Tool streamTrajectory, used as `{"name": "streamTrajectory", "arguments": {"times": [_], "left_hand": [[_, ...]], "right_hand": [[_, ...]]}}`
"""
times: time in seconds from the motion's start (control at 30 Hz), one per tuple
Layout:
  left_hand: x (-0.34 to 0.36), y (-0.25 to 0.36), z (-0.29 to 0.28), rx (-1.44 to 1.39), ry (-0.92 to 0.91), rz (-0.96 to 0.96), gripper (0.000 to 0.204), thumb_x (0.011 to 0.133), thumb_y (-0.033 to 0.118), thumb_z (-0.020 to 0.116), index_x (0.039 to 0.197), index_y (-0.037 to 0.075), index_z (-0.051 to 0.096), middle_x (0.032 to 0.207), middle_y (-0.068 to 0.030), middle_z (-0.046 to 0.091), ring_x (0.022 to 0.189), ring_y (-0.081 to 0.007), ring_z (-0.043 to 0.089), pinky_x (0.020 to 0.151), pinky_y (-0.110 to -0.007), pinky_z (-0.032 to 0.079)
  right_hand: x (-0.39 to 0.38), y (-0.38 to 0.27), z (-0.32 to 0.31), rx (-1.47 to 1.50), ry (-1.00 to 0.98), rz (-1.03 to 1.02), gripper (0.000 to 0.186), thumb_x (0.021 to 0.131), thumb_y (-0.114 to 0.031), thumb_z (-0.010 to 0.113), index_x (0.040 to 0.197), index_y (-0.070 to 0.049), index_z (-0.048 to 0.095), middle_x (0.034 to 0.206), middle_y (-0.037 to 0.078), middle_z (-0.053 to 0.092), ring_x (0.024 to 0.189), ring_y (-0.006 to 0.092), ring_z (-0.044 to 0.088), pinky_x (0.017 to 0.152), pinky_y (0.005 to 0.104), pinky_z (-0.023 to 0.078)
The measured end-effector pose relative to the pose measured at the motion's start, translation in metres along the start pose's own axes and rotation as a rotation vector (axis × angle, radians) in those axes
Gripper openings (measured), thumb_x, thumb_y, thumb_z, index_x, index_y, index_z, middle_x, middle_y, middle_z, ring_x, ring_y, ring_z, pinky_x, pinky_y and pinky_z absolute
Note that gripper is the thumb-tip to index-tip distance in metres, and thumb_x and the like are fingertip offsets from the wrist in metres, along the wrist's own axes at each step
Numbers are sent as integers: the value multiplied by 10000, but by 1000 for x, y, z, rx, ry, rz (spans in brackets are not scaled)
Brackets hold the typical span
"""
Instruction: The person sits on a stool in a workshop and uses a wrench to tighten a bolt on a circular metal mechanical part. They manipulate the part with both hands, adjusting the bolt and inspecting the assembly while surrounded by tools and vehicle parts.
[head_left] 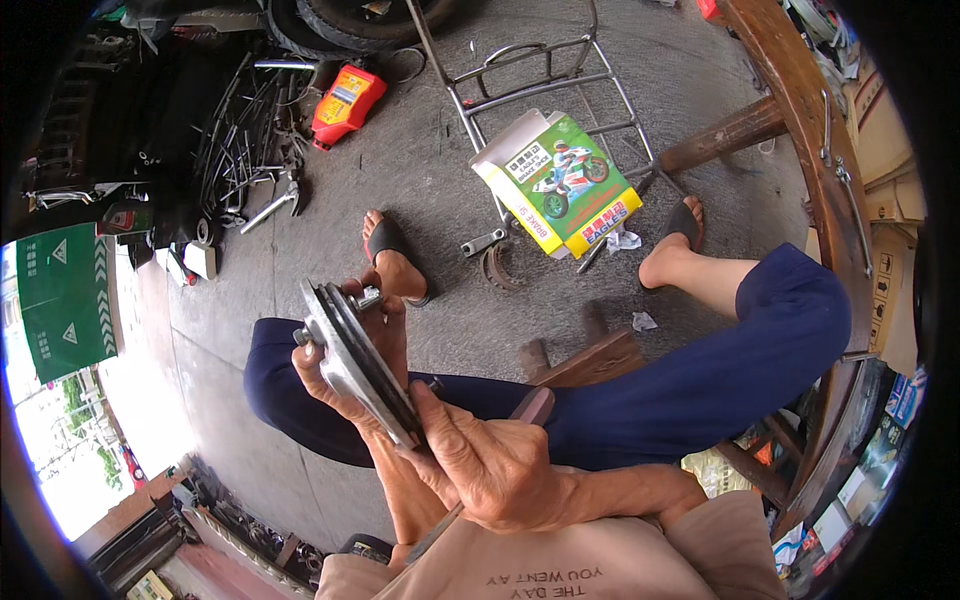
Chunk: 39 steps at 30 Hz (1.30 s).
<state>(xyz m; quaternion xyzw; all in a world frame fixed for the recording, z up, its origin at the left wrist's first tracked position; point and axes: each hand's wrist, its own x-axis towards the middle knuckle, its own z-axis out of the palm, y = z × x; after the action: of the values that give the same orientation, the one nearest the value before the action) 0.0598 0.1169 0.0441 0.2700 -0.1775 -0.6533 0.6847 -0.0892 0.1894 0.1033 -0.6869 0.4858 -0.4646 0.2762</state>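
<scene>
My left hand (326,385) grips a round metal plate assembly (354,362), tilted nearly edge-on, with bolts sticking out. My fingers curl around its upper left side. My right hand (488,468) is closed at the lower end of the plate, thumb side against it. A long flat tool runs diagonally under that hand, its reddish-brown handle (532,408) showing past the knuckles and its thin metal end below the wrist; whether the fingers grip it too is partly hidden.
An open green-and-yellow box (566,185) lies on a metal rack (618,108). Curved metal shoes (497,270) lie beside it on the concrete floor. Loose tools (270,212), a red case (346,102) and tyres (350,25) sit at upper left. A wooden bench (809,130) stands at right.
</scene>
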Motion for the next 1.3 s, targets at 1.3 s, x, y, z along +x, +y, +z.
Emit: {"name": "streamTrajectory", "arguments": {"times": [1.3], "left_hand": [[104,-158,10,658,102,-321,393,808,140,705,1161,-28,682,992,-47,686,864,-117,589,798,-262,455]], "right_hand": [[43,203,-71,386,277,838,75,788,-56,666,822,11,665,562,-56,504,402,16,373,349,231,263]]}}
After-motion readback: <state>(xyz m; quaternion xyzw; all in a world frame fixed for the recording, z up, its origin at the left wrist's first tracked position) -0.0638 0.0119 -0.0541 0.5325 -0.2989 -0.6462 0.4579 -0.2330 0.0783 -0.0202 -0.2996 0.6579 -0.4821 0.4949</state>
